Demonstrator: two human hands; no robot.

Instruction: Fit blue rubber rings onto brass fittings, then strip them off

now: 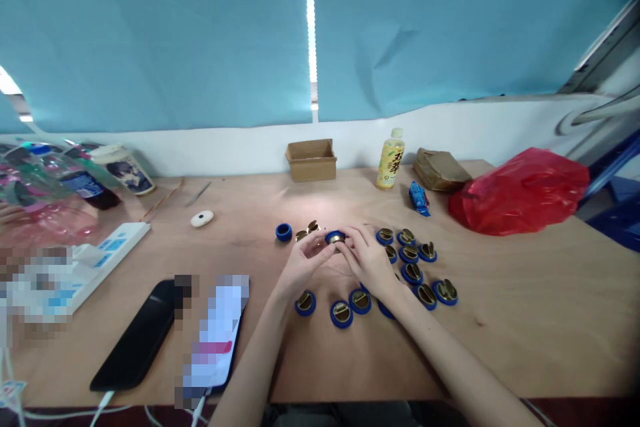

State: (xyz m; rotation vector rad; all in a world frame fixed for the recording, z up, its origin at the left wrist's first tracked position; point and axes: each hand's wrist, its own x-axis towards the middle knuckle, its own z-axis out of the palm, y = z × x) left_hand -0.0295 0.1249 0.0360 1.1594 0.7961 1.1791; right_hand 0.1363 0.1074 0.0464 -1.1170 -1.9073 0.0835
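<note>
Between my left hand [301,265] and my right hand [371,261], a round blue piece with a gold metal part [335,238] is held by the fingertips just above the table. Fingers of both hands press on its sides. Left of them lies a plain blue ring [283,233], and behind my left fingers are loose gold metal pieces [313,226]. Several blue rings with gold inserts [411,273] are spread to the right and in front. Some inserts have a raised flap. My right wrist and forearm partly cover a few of them.
A cardboard box [313,167] and a yellow drink bottle [391,160] stand near the wall. A red plastic bag [523,193] lies at right. On the left are two phones [143,333], a power strip [120,243] and bottles [85,183]; cables trail along the front edge.
</note>
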